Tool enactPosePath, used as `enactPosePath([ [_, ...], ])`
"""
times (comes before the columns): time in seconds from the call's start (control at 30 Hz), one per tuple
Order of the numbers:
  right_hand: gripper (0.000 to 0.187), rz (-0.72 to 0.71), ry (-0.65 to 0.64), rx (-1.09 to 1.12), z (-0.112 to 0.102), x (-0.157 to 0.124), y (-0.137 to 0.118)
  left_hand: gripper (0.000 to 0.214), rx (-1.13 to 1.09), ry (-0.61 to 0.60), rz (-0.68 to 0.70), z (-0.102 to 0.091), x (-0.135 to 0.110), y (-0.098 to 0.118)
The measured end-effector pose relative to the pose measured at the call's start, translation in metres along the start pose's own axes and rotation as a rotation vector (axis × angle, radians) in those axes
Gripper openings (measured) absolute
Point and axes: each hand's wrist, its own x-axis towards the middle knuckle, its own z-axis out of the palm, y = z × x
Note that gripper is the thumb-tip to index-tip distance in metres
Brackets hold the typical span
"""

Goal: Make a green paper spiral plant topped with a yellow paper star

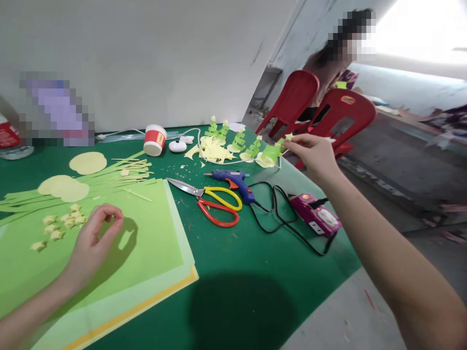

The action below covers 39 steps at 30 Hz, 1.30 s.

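Note:
My right hand [314,154] reaches to the table's far right edge, fingers pinched at the top of a small green paper tree [270,154] tipped by a pale yellow star [289,137]. Several similar spiral paper trees [239,140] stand beside it on round yellow bases. My left hand [95,236] hovers over a stack of green paper sheets [146,253], thumb and fingertips together; anything between them is too small to make out. Near it lie several folded yellow paper stars [56,235].
Scissors [202,194], a blue glue gun [233,181] and a purple power strip [315,214] with a black cord lie mid-table. Behind are a paper cup [154,141], yellow scraps [215,150], paper strips [133,167] and yellow discs [87,163]. Another person sits beyond red chairs [339,114].

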Motion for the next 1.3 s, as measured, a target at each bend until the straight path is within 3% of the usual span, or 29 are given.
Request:
enactPosePath([
  [0.27,0.032,0.052,0.094,-0.028,-0.005,0.084,-0.023,0.008,0.021,-0.011,0.008,-0.002,0.000,-0.001],
  [0.4,0.031,0.051,0.048,-0.050,0.010,0.108,-0.021,0.007,-0.009,0.035,0.010,-0.001,-0.001,0.000],
  [0.57,0.031,0.079,-0.066,-0.088,0.031,0.120,-0.021,0.006,-0.019,0.043,0.005,0.000,-0.001,-0.002],
  [0.77,0.031,0.101,-0.186,-0.142,0.037,0.129,-0.020,0.007,-0.035,0.044,0.002,0.001,-0.002,0.001],
  [1.1,0.034,0.147,-0.267,-0.268,0.063,0.134,-0.009,0.012,-0.011,0.008,0.080,0.002,0.001,-0.017],
  [1.3,0.034,0.145,-0.314,-0.321,0.068,0.132,-0.003,0.011,0.006,-0.017,0.083,0.002,0.001,-0.017],
])
